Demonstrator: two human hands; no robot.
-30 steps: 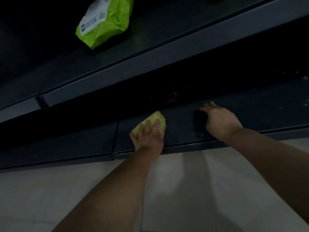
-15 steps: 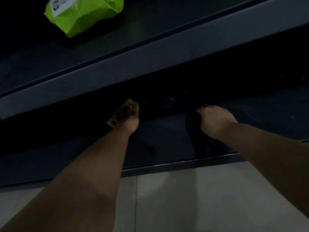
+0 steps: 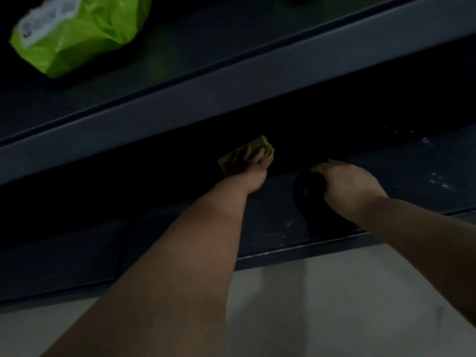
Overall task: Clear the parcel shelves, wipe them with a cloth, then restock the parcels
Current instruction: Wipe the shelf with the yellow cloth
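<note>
My left hand [image 3: 251, 167] reaches deep into the dark lower shelf [image 3: 425, 173] and presses a yellow-green cloth [image 3: 258, 144] against the shelf's back part. My right hand [image 3: 347, 185] rests palm down on the same shelf, a little to the right and nearer the front edge, with nothing visibly in it. Beside and under that hand lies a dark patch [image 3: 307, 194] with faint glints, and I cannot tell whether it is shadow or an object. A lime-green plastic parcel [image 3: 77, 34] with a white label lies on the upper shelf at top left.
The upper shelf's grey front lip [image 3: 231, 83] runs diagonally across the view above both hands. Pale specks dot the lower shelf at the right [image 3: 438, 179]. Light floor tiles [image 3: 334, 305] lie below the shelf's front edge.
My left hand has pushed the cloth from the shelf's front toward the back, then a little to the right. My right hand has stayed on the shelf. The view has shifted.
</note>
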